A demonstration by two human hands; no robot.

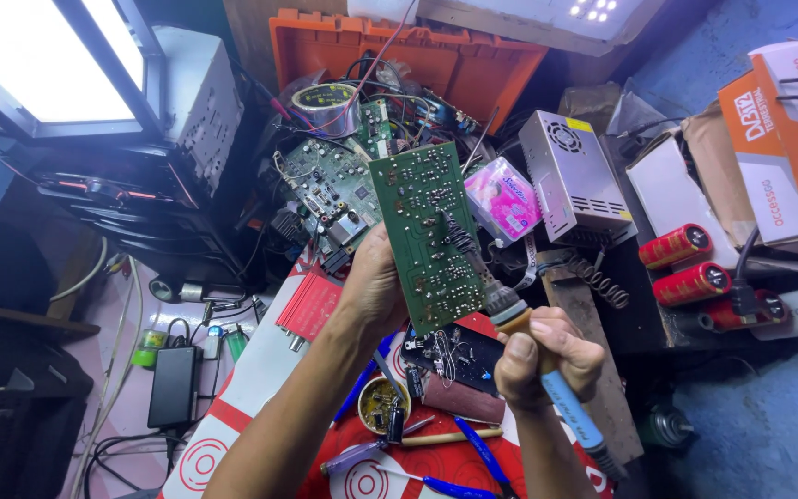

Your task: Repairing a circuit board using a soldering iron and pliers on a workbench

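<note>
Two hands busy: left hand (376, 282) grips upright green circuit board (427, 236); right hand (542, 356) grips soldering iron (510, 310), tip touching board's right face.

Two bare forearms come up from the bottom edge of the frame, with no sleeve, watch, band or glove on either. The left hand (373, 282) sits just left of centre and carries no ring that shows. The right hand (547, 356), lower and right of centre, is likewise unadorned, with short, plain nails on its fingers.
</note>
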